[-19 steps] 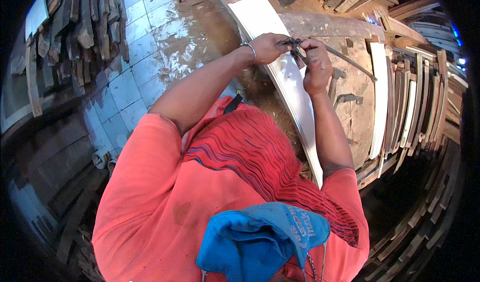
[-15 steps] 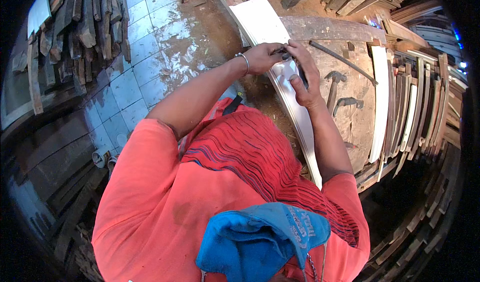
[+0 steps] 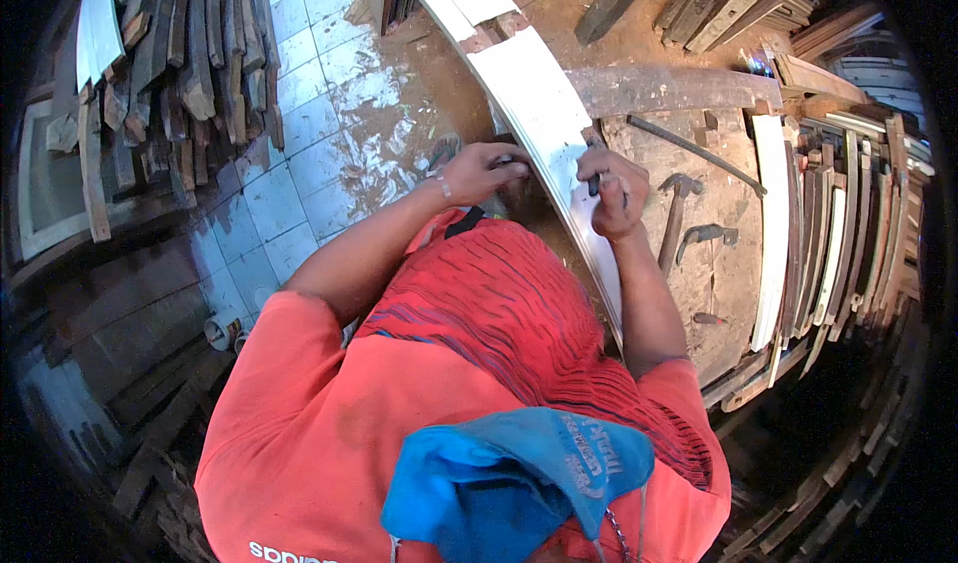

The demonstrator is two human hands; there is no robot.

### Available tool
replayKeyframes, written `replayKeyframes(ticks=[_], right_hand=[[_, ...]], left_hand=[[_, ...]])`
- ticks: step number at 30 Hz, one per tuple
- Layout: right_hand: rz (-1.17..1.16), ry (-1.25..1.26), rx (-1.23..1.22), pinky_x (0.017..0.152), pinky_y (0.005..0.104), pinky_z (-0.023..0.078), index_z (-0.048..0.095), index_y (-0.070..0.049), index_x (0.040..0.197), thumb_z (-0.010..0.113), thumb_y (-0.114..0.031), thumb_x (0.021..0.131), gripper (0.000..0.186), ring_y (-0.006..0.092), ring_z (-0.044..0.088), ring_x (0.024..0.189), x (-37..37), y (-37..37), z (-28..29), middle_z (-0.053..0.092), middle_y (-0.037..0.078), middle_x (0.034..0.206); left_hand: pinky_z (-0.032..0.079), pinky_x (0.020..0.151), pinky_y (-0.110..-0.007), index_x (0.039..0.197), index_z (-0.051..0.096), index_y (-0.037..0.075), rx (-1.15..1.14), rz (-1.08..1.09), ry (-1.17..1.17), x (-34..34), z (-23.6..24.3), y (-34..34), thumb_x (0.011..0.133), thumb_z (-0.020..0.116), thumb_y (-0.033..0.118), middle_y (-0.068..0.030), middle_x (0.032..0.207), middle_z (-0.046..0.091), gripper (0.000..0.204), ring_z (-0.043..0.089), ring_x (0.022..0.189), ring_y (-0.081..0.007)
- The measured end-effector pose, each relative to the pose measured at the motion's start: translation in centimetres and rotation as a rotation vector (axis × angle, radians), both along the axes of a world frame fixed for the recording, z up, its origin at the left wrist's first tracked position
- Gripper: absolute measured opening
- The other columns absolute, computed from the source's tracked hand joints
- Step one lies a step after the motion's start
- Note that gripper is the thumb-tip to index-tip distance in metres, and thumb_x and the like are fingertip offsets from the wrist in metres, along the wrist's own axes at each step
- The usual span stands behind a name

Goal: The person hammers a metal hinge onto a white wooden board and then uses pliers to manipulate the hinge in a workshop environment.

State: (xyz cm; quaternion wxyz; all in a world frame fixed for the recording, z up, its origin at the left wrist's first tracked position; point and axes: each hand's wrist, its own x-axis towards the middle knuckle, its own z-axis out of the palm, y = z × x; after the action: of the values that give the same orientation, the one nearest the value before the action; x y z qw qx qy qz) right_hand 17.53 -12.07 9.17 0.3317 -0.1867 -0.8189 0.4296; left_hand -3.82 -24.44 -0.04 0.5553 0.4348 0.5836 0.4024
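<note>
A long white-painted board (image 3: 532,79) runs from the far side down to my right, with bare brown notches cut in its face. My right hand (image 3: 616,196) is closed over the board's right edge, gripping a short dark-handled tool (image 3: 595,182) whose working end I cannot make out. Left of the board, my left hand (image 3: 477,172) has its fingers curled around something small and dark, mostly hidden. To the right, on the wooden bench (image 3: 714,283), lie a claw hammer (image 3: 678,204), a curved dark tool (image 3: 705,236) and a long dark bar (image 3: 699,154).
A small tool with a red handle (image 3: 711,318) lies on the bench. Stacked timber strips (image 3: 838,224) line the right side, and more dark timber (image 3: 190,64) is piled at the far left. Tiled floor (image 3: 274,189) shows to my left, with a white can (image 3: 222,330) on it.
My hands were together over the board and have come apart. The left hand moved left and down off the board; the right shifted slightly down. The whole view has tilted a little.
</note>
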Motion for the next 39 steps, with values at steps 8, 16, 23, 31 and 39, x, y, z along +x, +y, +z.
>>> replayKeyframes(ticks=[8, 16, 23, 31, 39], right_hand=[[0.369, -0.096, -0.38, 0.054, 0.029, 0.04, 0.064, 0.003, 0.072, 0.048, -0.052, 0.096, 0.062, 0.0161, 0.055, 0.059, 1.2, 7.4, 2.6, 0.064, 0.011, 0.072], [0.457, -0.097, -0.544, 0.064, 0.0333, 0.047, 0.063, 0.001, 0.068, 0.052, -0.054, 0.093, 0.062, 0.0233, 0.061, 0.064, 1.5, 9.9, 1.9, 0.063, 0.014, 0.069], [0.484, 0.006, -0.415, 0.054, 0.0337, 0.047, 0.059, -0.002, 0.063, 0.052, -0.049, 0.096, 0.057, 0.0226, 0.061, 0.056, 2.4, 8.6, 2.6, 0.061, 0.009, 0.061], [0.371, 0.06, -0.395, 0.059, 0.0325, 0.049, 0.065, -0.003, 0.067, 0.056, -0.042, 0.089, 0.046, 0.0212, 0.064, 0.06, 3.1, 8.7, 1.0, 0.064, 0.009, 0.063], [-0.536, 0.549, -0.226, 0.082, 0.0364, 0.052, 0.06, 0.001, 0.109, 0.053, -0.061, 0.096, 0.064, 0.0217, 0.063, 0.091, 1.1, 1.1, -0.1, 0.065, 0.014, 0.098]], left_hand=[[0.05, 0.079, -0.029, 0.121, 0.071, 0.005, -0.063, 0.166, 0.2, -6.7, 0.0, -1.8, 0.095, 0.072, 0.028, -0.0055, 0.096, 0.073, 0.034, 0.059, 0.081, -0.0091], [0.051, 0.091, -0.042, 0.136, 0.06, 0.01, 0.556, -0.22, 0.495, -0.7, 4.2, 9.7, 0.075, 0.088, 0.029, -0.0117, 0.122, 0.068, 0.07, 0.065, 0.107, -0.0295], [0.047, 0.09, -0.047, 0.121, 0.064, 0.009, 0.853, -0.689, 0.573, 4.8, 4.7, 18.2, 0.056, 0.089, 0.056, -0.0153, 0.109, 0.065, 0.084, 0.061, 0.103, -0.0362], [0.045, 0.08, -0.045, 0.105, 0.062, 0.016, 1.131, -0.614, 0.44, 8.4, 1.7, 19.1, 0.068, 0.074, 0.042, -0.0099, 0.098, 0.062, 0.047, 0.059, 0.091, -0.0353], [0.046, 0.071, -0.04, 0.086, 0.064, 0.014, 0.877, -0.342, 0.32, 10.3, -2.5, 18.1, 0.059, 0.078, 0.034, -0.0063, 0.085, 0.06, 0.036, 0.059, 0.079, -0.0291]])
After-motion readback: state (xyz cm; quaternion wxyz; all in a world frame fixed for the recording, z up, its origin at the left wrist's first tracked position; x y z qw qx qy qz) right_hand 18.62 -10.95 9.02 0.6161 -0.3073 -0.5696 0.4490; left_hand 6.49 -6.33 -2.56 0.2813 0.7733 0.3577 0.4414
